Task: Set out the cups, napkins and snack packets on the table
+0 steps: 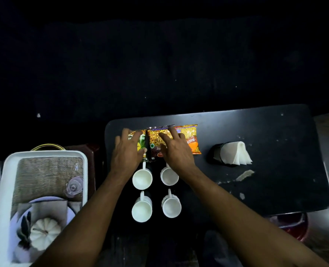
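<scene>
**Both hands flat on the snack packets**

On the far left, a white tray [44, 189] with a printed liner stands beside the dark bench [265, 160], holding an overturned clear glass [74, 187]. Along the bench's far edge three snack packets lie side by side, touching. The left hand [128, 151], fingers spread and grasping nothing, rests palm-down on the green packet [140, 140]. The right hand [176, 149], likewise loose and flat, lies over the lower part of the dark-red middle packet [157, 137] and covers the near-left corner of the orange packet [191, 139]. Just nearer than the packets, between and under the two forearms, four white cups [142, 179] stand upright in a two-by-two block, handles pointing toward the packets. Well to the right, a fan of white napkins [234, 153] leans out of a black holder [216, 151], apart from both hands.
</scene>
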